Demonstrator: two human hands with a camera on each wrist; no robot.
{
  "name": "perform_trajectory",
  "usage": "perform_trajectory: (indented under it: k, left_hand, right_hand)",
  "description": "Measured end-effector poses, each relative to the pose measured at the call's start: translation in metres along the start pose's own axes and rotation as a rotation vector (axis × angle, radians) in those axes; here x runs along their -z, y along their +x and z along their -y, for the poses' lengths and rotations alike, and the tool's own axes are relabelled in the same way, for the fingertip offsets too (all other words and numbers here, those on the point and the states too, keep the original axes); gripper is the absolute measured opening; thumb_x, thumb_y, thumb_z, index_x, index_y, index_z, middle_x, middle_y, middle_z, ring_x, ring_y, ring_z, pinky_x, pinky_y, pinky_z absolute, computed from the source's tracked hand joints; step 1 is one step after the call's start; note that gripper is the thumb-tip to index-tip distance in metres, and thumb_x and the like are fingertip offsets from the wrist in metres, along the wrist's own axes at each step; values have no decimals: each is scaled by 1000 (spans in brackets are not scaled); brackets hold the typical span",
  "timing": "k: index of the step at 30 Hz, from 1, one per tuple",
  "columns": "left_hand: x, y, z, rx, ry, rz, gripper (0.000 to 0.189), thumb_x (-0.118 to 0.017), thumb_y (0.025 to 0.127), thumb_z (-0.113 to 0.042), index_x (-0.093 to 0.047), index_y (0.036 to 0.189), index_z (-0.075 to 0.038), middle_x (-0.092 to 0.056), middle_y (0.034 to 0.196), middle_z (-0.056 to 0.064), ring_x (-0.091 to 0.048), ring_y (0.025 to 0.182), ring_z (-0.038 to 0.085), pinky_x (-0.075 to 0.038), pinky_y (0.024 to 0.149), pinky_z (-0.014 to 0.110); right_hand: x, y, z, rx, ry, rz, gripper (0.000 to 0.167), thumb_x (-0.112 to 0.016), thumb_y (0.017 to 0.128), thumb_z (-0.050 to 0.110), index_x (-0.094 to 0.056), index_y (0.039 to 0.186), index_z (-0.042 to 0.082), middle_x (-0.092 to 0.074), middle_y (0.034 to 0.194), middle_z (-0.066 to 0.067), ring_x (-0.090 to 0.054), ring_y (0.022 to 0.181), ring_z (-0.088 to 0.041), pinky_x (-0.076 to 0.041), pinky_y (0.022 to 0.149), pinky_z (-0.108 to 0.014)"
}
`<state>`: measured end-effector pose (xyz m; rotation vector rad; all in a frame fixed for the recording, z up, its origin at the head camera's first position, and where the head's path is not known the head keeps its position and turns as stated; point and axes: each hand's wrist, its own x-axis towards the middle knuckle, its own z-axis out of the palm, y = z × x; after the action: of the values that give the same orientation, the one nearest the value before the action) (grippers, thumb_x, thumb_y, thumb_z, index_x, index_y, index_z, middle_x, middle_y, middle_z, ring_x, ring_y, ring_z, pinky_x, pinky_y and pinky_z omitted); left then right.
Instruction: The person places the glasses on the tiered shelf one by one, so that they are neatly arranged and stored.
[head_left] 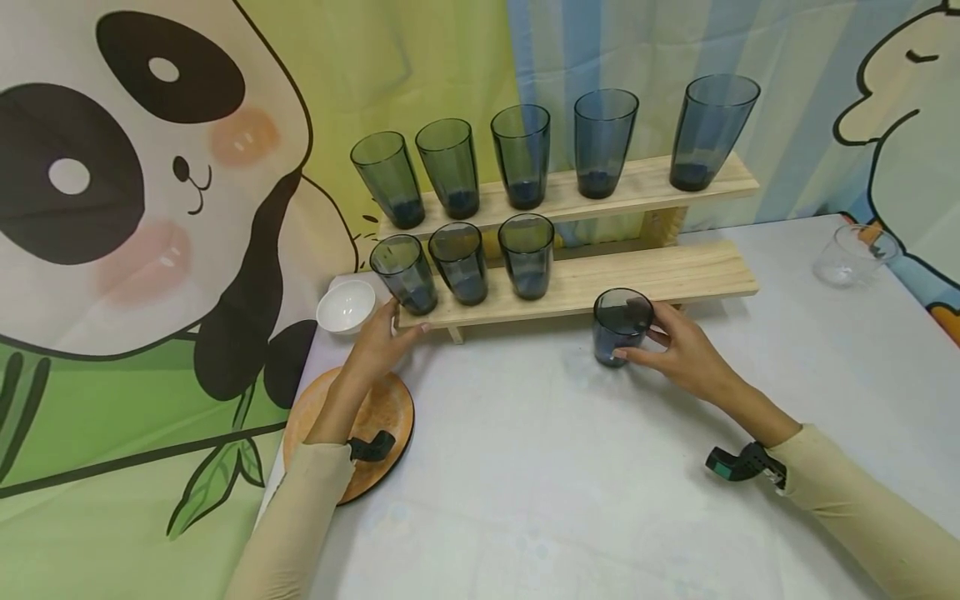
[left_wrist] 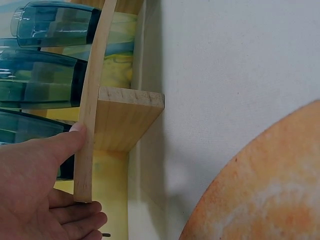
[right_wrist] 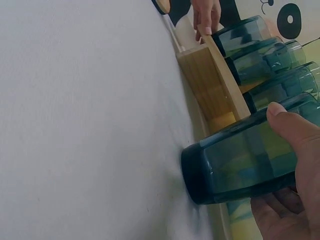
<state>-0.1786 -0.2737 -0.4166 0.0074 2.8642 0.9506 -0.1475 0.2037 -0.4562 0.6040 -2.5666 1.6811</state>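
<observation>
My right hand (head_left: 686, 354) holds a smoky blue drinking glass (head_left: 622, 327) just in front of the lower shelf board. In the right wrist view, the thumb lies along one side of this glass (right_wrist: 240, 155) and the fingers are on the other; its dark thick base is close over the white table. My left hand (head_left: 377, 343) grips the left end of the two-tier wooden shelf (head_left: 637, 279). In the left wrist view, its thumb presses the top of the board (left_wrist: 89, 120) and its fingers curl below the end.
Several matching glasses (head_left: 523, 158) line the upper tier; three more (head_left: 459, 265) stand on the left of the lower tier. A white bowl (head_left: 347, 307) and a round orange-brown plate (head_left: 393, 400) lie at left. A clear glass vessel (head_left: 851, 258) is at far right.
</observation>
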Motion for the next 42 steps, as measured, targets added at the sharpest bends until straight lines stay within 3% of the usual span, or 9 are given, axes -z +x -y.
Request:
perform_trajectory:
  k: [5, 15, 21, 28, 33, 38, 42]
  left_hand:
    - [0, -1, 2, 4, -3, 2, 100, -66, 101, -57, -20, 166, 2, -38, 164, 27, -34, 154, 44, -32, 124, 60]
    - [-1, 2, 4, -5, -8, -7, 99, -66, 100, -58, -21, 167, 1, -35, 166, 27, -32, 155, 44, -30, 125, 61]
    - [-1, 3, 4, -3, -7, -7, 98, -66, 100, -57, -22, 167, 0, -35, 167, 26, -32, 155, 43, -30, 125, 61]
    - [0, 3, 3, -12, -14, -8, 98, -66, 101, -56, -22, 166, 1, -35, 166, 27, -32, 155, 44, -30, 125, 61]
    - [0, 2, 3, -14, -26, -2, 98, -66, 101, -56, -20, 166, 3, -35, 166, 28, -33, 155, 43, -30, 125, 60]
    - [0, 1, 2, -16, -17, 0, 99, -66, 101, -56, -21, 166, 3, -39, 163, 28, -35, 153, 43, -31, 124, 60]
    - [-1, 1, 2, -17, -20, 0, 98, -66, 101, -56, -21, 166, 2, -38, 164, 27, -34, 154, 43, -31, 125, 60]
  right_hand:
    - [-5, -4, 3, -9, 68, 36, 74, -89, 85, 7, -54, 150, 6, -57, 146, -13, -54, 133, -6, -45, 107, -14]
    - [-19, -15, 11, 51, 71, 43, 76, -90, 83, 3, -54, 151, 4, -57, 142, -17, -56, 129, -8, -44, 108, -14]
    - [-14, -14, 28, 50, 19, 38, 74, -89, 85, 7, -55, 151, 7, -56, 145, -13, -52, 132, -6, -45, 106, -13]
    - [4, 2, 57, 39, -3, -47, 70, -86, 88, 3, -55, 151, 6, -55, 138, -14, -57, 125, -2, -47, 103, -9]
    - [18, 19, 66, 5, 41, -106, 67, -83, 90, 0, -55, 151, 6, -53, 135, -12, -63, 125, -13, -51, 100, -12]
    - [28, 38, 69, -12, -31, -146, 66, -85, 91, 9, -56, 150, 11, -54, 141, -9, -56, 137, -26, -47, 106, -13]
    - [30, 51, 69, -44, -60, -145, 64, -85, 92, 18, -56, 149, 12, -54, 145, -7, -54, 141, -30, -46, 112, -24]
